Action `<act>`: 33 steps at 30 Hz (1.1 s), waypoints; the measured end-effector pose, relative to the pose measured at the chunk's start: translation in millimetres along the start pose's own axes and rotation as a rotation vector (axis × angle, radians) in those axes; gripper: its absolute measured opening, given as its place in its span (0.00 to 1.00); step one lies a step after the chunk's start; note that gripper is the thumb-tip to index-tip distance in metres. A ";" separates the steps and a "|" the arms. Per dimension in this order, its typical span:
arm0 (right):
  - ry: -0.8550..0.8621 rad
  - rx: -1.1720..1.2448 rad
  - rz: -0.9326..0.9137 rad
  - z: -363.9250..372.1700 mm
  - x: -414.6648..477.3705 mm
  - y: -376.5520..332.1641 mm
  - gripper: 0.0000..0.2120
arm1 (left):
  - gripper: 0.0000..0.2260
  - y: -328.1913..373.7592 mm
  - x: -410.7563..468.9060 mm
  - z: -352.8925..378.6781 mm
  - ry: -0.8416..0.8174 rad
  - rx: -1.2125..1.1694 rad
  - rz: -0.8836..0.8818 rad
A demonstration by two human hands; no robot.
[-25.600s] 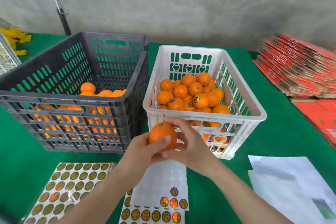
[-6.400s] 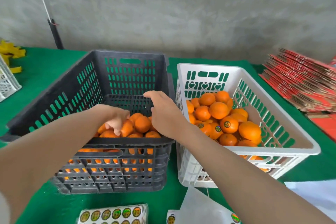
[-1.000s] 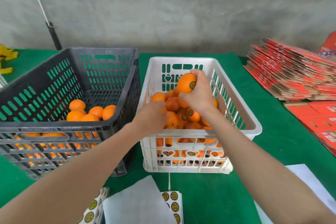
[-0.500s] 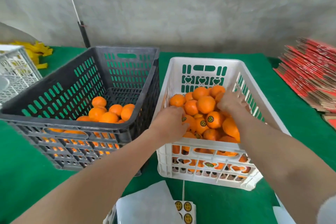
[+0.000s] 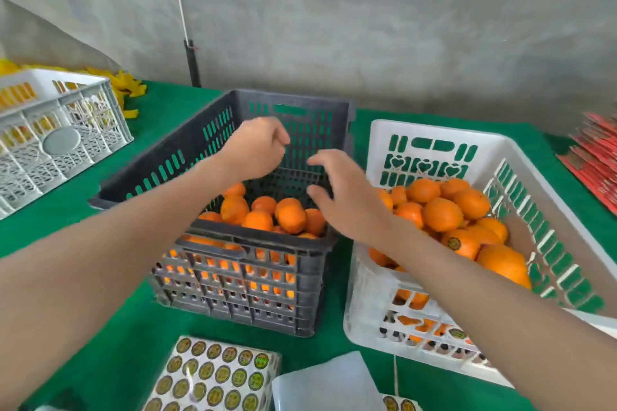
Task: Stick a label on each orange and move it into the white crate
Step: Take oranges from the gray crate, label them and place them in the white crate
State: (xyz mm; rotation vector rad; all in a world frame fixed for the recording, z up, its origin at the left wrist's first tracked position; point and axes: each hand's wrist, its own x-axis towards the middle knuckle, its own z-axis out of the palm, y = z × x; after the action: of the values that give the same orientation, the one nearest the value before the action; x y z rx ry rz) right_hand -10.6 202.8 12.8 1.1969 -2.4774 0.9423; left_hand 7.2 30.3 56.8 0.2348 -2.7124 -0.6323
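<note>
Oranges (image 5: 290, 217), unlabelled: beyond the label sheet (image 5: 213, 374) at the near edge, heaped in the black crate (image 5: 200, 143). Labelled oranges (image 5: 444, 213) to the right, in the white crate (image 5: 434, 133). Right hand (image 5: 347, 200) spread, empty, above the heap. Left hand (image 5: 257, 150) farther in, loosely curled, holding nothing. Risk: a hasty grab may send neighbouring fruit rolling, or an unlabelled orange across.
</note>
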 end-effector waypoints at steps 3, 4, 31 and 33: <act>-0.219 -0.112 0.042 25.9 20.4 -14.2 0.24 | 0.09 -44.8 26.7 16.4 -0.369 0.271 0.023; -0.274 -0.170 0.056 29.6 23.0 -13.5 0.24 | 0.13 -55.0 33.4 25.0 -0.488 0.360 0.062; 0.196 0.375 0.229 16.0 -12.7 -15.3 0.15 | 0.30 -28.5 -45.1 -32.3 -0.591 -0.897 0.117; 0.221 0.534 0.222 7.4 -33.6 -23.5 0.19 | 0.31 -14.1 -66.6 -35.5 -0.578 -0.999 0.095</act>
State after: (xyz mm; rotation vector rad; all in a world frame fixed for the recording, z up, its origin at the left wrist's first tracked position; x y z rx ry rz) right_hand 29.4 208.1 2.2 0.8845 -2.2799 1.7729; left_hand 83.1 19.4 60.8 -0.3812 -2.4495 -2.1434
